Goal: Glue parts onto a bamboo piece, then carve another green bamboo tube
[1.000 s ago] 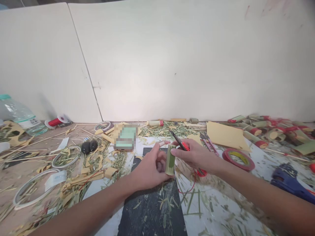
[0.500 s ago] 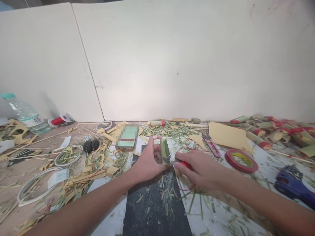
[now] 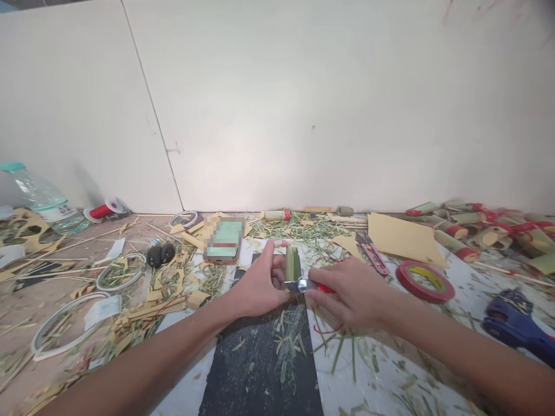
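Observation:
My left hand is closed around a short green bamboo piece, which stands roughly upright over a dark board. Its index finger arches behind the bamboo's frayed top and has a pale wrap on it. In my right hand is a red-handled knife. The metal blade lies across the bamboo's near lower side, close to my left thumb. Green shavings are scattered over the board below.
A phone lies behind my left hand. To the right are a pink utility knife, red tape roll, blue tool and several bamboo pieces. A bottle leans at far left, and a white wall stands behind.
The knife blade has turned and now lies lower across the bamboo. The bamboo has shifted slightly right and is more upright. The dark board appears slightly further left.

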{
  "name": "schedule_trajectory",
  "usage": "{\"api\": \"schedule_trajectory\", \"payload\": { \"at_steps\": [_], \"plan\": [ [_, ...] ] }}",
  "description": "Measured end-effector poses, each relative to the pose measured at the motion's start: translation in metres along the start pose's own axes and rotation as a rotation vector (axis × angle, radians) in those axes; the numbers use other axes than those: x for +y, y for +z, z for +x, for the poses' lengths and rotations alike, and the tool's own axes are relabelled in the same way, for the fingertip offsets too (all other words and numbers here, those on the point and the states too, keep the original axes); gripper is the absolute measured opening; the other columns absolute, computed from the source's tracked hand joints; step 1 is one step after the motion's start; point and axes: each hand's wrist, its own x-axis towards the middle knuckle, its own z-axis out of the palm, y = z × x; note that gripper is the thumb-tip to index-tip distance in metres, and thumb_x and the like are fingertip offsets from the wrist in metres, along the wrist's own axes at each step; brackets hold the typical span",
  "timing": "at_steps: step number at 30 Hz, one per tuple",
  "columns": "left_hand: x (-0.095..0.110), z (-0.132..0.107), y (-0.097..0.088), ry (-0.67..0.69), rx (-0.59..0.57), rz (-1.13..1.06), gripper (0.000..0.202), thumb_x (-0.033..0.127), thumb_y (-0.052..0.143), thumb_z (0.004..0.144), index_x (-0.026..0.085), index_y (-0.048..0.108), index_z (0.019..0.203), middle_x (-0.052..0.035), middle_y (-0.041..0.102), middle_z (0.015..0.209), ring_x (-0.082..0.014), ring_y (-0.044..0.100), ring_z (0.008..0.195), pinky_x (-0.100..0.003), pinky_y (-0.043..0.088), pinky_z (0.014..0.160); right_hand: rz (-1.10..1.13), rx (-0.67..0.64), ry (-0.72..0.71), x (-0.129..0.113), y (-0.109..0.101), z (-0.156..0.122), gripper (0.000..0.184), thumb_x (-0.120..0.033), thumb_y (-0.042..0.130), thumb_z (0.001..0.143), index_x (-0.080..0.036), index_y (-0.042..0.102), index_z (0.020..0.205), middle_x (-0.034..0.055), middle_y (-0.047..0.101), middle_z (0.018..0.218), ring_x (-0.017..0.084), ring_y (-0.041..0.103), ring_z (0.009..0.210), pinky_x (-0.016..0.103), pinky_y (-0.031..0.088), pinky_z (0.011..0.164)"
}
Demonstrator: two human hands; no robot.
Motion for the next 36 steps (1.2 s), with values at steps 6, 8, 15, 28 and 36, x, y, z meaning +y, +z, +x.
{"api": "schedule_trajectory", "payload": {
  "at_steps": [6, 8, 15, 28, 36],
  "plan": [
    [0.007, -0.007, 0.000, -0.064, -0.096, 0.072, 0.047, 0.020, 0.069, 0.073, 0.022, 0.031, 0.100, 0.0009, 0.056, 0.083, -0.0086, 0.048, 0.063, -0.020, 0.033, 0.051, 0.004, 0.135, 0.193, 0.037, -0.013, 0.001, 0.035, -0.045, 0.032, 0.095, -0.021, 0.045, 0.073, 0.0003, 0.054, 0.056, 0.015, 0.045, 0.051, 0.027, 0.019, 0.051],
    [0.006, -0.007, 0.002, -0.055, -0.089, 0.080, 0.049, 0.018, 0.068, 0.073, 0.023, 0.030, 0.103, 0.0002, 0.057, 0.085, -0.0093, 0.049, 0.065, -0.021, 0.033, 0.052, 0.055, 0.205, 0.266, 0.050, -0.017, -0.002, 0.035, -0.044, 0.029, 0.095, -0.021, 0.041, 0.072, -0.0004, 0.051, 0.057, 0.015, 0.044, 0.051, 0.027, 0.022, 0.052],
    [-0.008, -0.003, 0.004, -0.039, 0.016, 0.001, 0.054, 0.021, 0.072, 0.070, 0.023, 0.028, 0.101, -0.0006, 0.058, 0.088, -0.0126, 0.056, 0.074, -0.022, 0.038, 0.057, 0.060, 0.083, 0.059, 0.021, -0.006, -0.006, 0.034, -0.044, 0.034, 0.093, -0.021, 0.043, 0.070, 0.0002, 0.051, 0.055, 0.014, 0.042, 0.050, 0.027, 0.018, 0.052],
    [0.001, -0.006, 0.003, -0.027, -0.050, -0.140, 0.061, 0.016, 0.076, 0.065, 0.023, 0.028, 0.103, -0.0011, 0.058, 0.092, -0.0107, 0.054, 0.073, -0.022, 0.037, 0.057, 0.067, 0.017, 0.017, 0.006, -0.003, -0.003, 0.033, -0.043, 0.036, 0.093, -0.020, 0.048, 0.073, 0.0005, 0.054, 0.057, 0.014, 0.041, 0.049, 0.028, 0.016, 0.051],
    [0.000, -0.008, 0.009, -0.056, -0.050, -0.102, 0.061, 0.021, 0.075, 0.069, 0.023, 0.028, 0.108, -0.0036, 0.060, 0.094, -0.0128, 0.056, 0.075, -0.024, 0.039, 0.059, 0.143, 0.189, 0.243, 0.036, -0.014, 0.000, 0.035, -0.043, 0.029, 0.095, -0.021, 0.039, 0.069, -0.0012, 0.047, 0.055, 0.014, 0.042, 0.050, 0.027, 0.022, 0.053]
  ]
}}
